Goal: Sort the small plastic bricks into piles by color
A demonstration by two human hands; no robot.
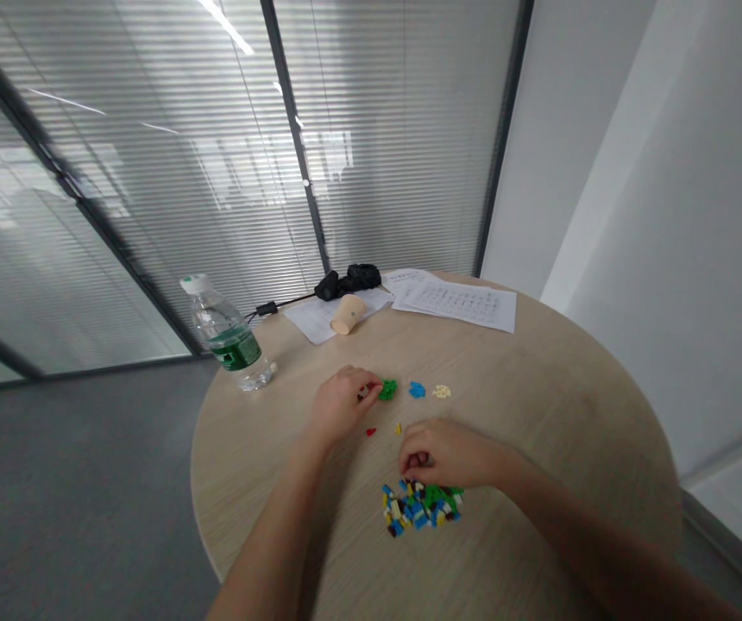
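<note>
Over a round table, my left hand (343, 399) has its fingers drawn together at the left edge of a small green brick pile (387, 390). A few pieces show partly under those fingers; whether any is gripped is too small to tell. My right hand (443, 453) is closed in a pinch just above the far edge of a mixed heap of toy bricks (418, 511), coloured blue, green, yellow, white and dark brown. Its fingertips hide what they hold, if anything. Between the hands lie a red brick (371, 431) and a yellow brick (398, 428). Farther right sit blue bricks (417, 390) and cream bricks (442, 392).
A water bottle (232, 341) with a green label stands at the table's left edge. Toward the back are a tan cup (348, 314) on its side, a black bundle with a cord (361, 277), and printed sheets (468, 304). The wooden tabletop (558, 414) ends near a white wall.
</note>
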